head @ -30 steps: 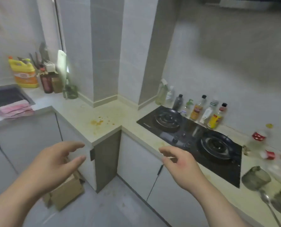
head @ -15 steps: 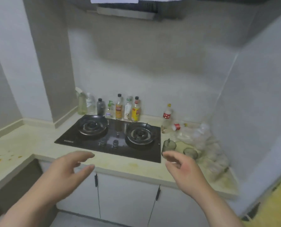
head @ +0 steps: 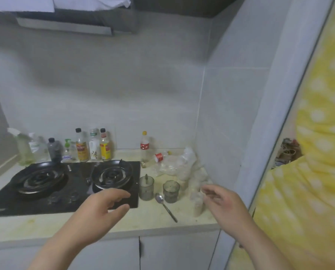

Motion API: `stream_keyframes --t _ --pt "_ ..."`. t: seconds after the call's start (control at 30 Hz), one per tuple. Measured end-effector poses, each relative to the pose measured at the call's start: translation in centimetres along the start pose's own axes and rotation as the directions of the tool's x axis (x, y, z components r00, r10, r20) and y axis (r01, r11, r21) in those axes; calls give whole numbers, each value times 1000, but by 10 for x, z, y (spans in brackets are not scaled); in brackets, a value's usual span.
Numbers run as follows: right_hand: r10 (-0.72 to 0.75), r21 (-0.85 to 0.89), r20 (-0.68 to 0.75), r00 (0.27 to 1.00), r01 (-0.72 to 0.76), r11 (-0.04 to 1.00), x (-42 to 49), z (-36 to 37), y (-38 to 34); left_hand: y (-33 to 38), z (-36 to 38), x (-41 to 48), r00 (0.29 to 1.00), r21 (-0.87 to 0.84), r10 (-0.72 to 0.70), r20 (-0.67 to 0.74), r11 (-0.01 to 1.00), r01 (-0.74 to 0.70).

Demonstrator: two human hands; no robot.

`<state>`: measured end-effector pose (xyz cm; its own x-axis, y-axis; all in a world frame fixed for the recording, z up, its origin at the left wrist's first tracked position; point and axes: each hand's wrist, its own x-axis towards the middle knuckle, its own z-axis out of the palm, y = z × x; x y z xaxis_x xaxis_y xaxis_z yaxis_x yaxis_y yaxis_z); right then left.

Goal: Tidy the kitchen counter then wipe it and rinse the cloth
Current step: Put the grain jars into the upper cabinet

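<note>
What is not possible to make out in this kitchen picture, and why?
All in the head view:
The labels of the bottles behind the gas stove: too small and blurred to read.
What the clear plastic heap in the corner holds: blurred.
Whether the right hand touches the pale container: blurred.
The range hood: cut off by the top edge.
The stove's front right corner: covered by the left hand.
</note>
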<state>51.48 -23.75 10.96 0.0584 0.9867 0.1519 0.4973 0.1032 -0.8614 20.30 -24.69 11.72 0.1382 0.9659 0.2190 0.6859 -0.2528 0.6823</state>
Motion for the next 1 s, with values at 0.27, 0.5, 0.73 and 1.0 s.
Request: stream_keyframes --t 0.27,0.5,0.73,1.0 --pt "105 -1 -44 993 -106 994 39 -13 54 -10 53 65 991 -56 18 129 998 -11" --pt "222 -69 -63 973 -226 972 110 1 95 -45 102 154 967 -170 78 243 985 -37" --pt "357 -111 -96 929 -367 924 170 17 136 -69 162 227 913 -283 116 391 959 -1" --pt "448 -122 -151 881 -466 876 198 22 177 -69 236 263 887 -347 112 448 936 57"
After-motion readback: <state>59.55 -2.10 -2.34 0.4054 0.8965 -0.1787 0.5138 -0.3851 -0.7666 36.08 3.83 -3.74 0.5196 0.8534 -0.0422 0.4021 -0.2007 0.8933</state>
